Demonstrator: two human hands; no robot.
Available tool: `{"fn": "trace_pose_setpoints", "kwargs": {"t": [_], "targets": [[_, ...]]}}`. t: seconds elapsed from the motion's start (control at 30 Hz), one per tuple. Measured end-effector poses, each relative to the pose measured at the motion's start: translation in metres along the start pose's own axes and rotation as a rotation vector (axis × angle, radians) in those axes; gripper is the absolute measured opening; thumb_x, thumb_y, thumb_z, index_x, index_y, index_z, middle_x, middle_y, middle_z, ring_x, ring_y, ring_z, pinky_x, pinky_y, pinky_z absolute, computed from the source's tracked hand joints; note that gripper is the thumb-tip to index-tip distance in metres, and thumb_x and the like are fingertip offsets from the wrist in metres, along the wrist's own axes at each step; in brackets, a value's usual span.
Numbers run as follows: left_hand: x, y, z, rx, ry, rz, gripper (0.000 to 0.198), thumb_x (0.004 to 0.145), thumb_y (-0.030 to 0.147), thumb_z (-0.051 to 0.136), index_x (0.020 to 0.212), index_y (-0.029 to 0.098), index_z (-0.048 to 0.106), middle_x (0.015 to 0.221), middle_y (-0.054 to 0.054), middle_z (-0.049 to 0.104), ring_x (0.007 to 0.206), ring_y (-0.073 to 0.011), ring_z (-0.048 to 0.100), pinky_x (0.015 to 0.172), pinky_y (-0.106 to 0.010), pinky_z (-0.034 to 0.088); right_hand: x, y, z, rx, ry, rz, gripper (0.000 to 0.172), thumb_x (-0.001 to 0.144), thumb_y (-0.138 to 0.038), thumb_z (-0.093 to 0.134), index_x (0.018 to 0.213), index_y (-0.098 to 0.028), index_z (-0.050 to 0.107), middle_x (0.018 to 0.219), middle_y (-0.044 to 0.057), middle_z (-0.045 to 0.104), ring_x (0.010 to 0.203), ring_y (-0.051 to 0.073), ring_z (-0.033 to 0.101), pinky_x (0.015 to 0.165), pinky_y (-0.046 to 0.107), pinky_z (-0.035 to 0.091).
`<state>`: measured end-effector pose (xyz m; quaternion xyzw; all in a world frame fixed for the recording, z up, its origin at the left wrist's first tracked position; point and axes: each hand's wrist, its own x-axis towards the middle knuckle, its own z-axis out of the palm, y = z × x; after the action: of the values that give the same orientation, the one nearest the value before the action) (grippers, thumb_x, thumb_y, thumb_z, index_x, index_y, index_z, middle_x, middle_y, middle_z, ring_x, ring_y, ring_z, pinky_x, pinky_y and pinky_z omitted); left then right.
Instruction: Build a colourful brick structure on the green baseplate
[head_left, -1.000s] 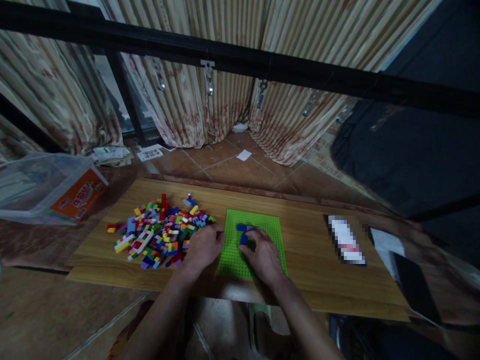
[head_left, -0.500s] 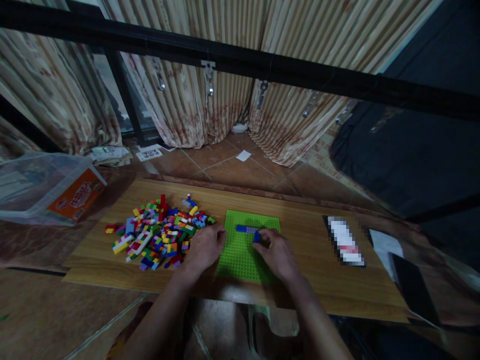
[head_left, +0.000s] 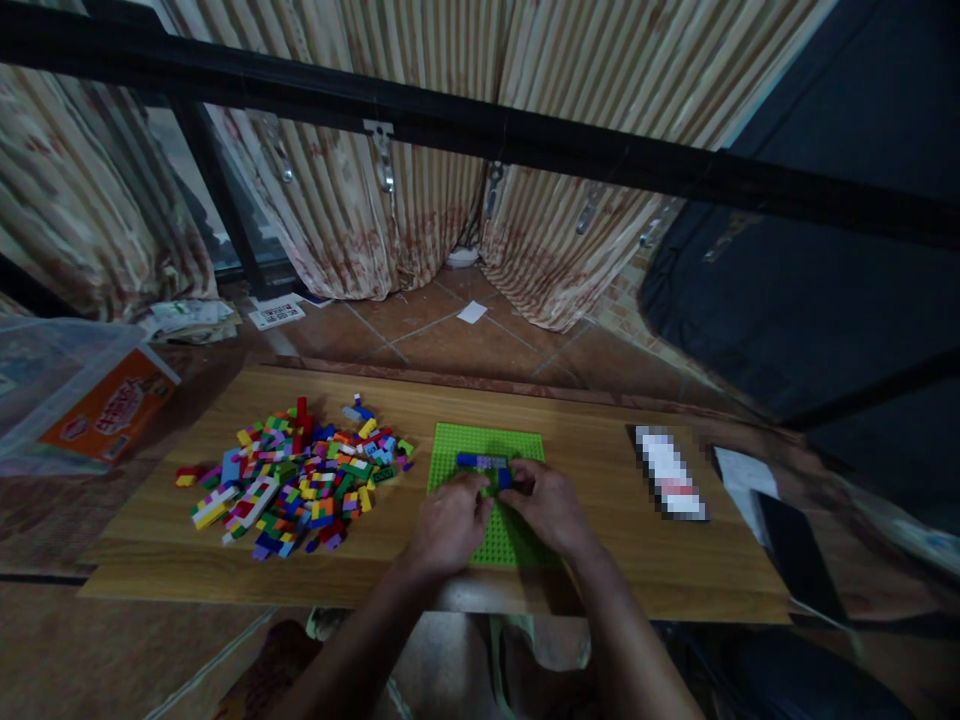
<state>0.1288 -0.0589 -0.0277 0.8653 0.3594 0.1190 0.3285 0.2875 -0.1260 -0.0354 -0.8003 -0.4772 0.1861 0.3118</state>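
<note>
A green studded baseplate point(head_left: 457, 445) lies on the wooden table point(head_left: 600, 450). A short row of blue and purple bricks point(head_left: 480, 461) is stuck on its far part. Both hands rest on the plate. My right hand point(head_left: 551, 505) pinches a small blue brick point(head_left: 504, 478) just in front of that row. My left hand point(head_left: 450, 520) is beside it, fingers curled, with the fingertips touching the plate next to the blue brick. A heap of mixed coloured bricks point(head_left: 296, 475) lies to the left of the plate.
A clear plastic bin with an orange box point(head_left: 82, 400) stands at far left. A blurred-out flat object point(head_left: 667, 472), a white paper point(head_left: 739, 475) and a dark phone point(head_left: 799, 555) lie at the table's right. Curtains and a black bar are behind.
My left hand moved from the plate's left edge onto the plate, meeting the right hand. The right hand carried the blue brick from the plate's middle toward the row. The view shifted right.
</note>
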Motion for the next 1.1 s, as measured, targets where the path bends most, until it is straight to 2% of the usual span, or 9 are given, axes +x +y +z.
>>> {"fn": "trace_pose_setpoints", "kwargs": {"t": [0.23, 0.33, 0.43, 0.73, 0.9, 1.1], "targets": [[0.004, 0.012, 0.006, 0.186, -0.009, -0.037, 0.032, 0.088, 0.024, 0.054, 0.119, 0.019, 0.059, 0.115, -0.008, 0.065, 0.101, -0.0217, 0.063, 0.088, -0.031, 0.047, 0.005, 0.003, 0.002, 0.141, 0.018, 0.092, 0.014, 0.076, -0.02, 0.06, 0.087, -0.017, 0.068, 0.079, 0.006, 0.072, 0.074, 0.019, 0.068, 0.072, 0.032, 0.051], [0.007, 0.014, 0.011, 0.237, 0.002, -0.046, 0.035, 0.087, 0.025, 0.056, 0.121, 0.019, 0.058, 0.116, -0.008, 0.065, 0.103, -0.0226, 0.062, 0.088, -0.032, 0.047, 0.008, 0.0, 0.007, 0.205, 0.016, 0.116, 0.014, 0.074, -0.02, 0.061, 0.086, -0.016, 0.068, 0.08, 0.006, 0.072, 0.074, 0.019, 0.068, 0.072, 0.031, 0.051], [0.009, 0.015, 0.015, 0.269, 0.017, -0.051, 0.029, 0.089, 0.025, 0.052, 0.117, 0.02, 0.059, 0.113, -0.007, 0.066, 0.102, -0.0222, 0.063, 0.085, -0.031, 0.047, 0.009, -0.001, 0.009, 0.221, 0.035, 0.13, 0.016, 0.073, -0.021, 0.061, 0.087, -0.016, 0.068, 0.079, 0.006, 0.072, 0.072, 0.019, 0.067, 0.071, 0.031, 0.051], [0.012, 0.019, 0.021, 0.299, 0.037, -0.108, 0.022, 0.093, 0.025, 0.047, 0.108, 0.022, 0.063, 0.107, -0.006, 0.068, 0.095, -0.0229, 0.065, 0.078, -0.033, 0.048, 0.01, 0.003, 0.009, 0.24, 0.075, 0.154, 0.016, 0.071, -0.023, 0.061, 0.084, -0.017, 0.068, 0.077, 0.005, 0.07, 0.071, 0.019, 0.065, 0.072, 0.031, 0.049], [0.012, 0.02, 0.023, 0.287, 0.049, -0.118, 0.021, 0.093, 0.026, 0.047, 0.104, 0.021, 0.064, 0.106, -0.006, 0.068, 0.094, -0.0209, 0.065, 0.079, -0.031, 0.048, 0.012, 0.005, 0.014, 0.265, 0.09, 0.181, 0.015, 0.07, -0.025, 0.063, 0.082, -0.018, 0.068, 0.075, 0.004, 0.07, 0.071, 0.018, 0.065, 0.07, 0.031, 0.049], [0.009, 0.017, 0.034, 0.277, 0.157, -0.093, 0.029, 0.092, 0.023, 0.05, 0.119, 0.025, 0.06, 0.112, -0.004, 0.066, 0.095, -0.0193, 0.063, 0.08, -0.029, 0.047, 0.014, 0.006, 0.017, 0.3, 0.103, 0.218, 0.014, 0.068, -0.026, 0.064, 0.079, -0.018, 0.068, 0.069, 0.002, 0.069, 0.064, 0.017, 0.063, 0.064, 0.029, 0.048]]}}
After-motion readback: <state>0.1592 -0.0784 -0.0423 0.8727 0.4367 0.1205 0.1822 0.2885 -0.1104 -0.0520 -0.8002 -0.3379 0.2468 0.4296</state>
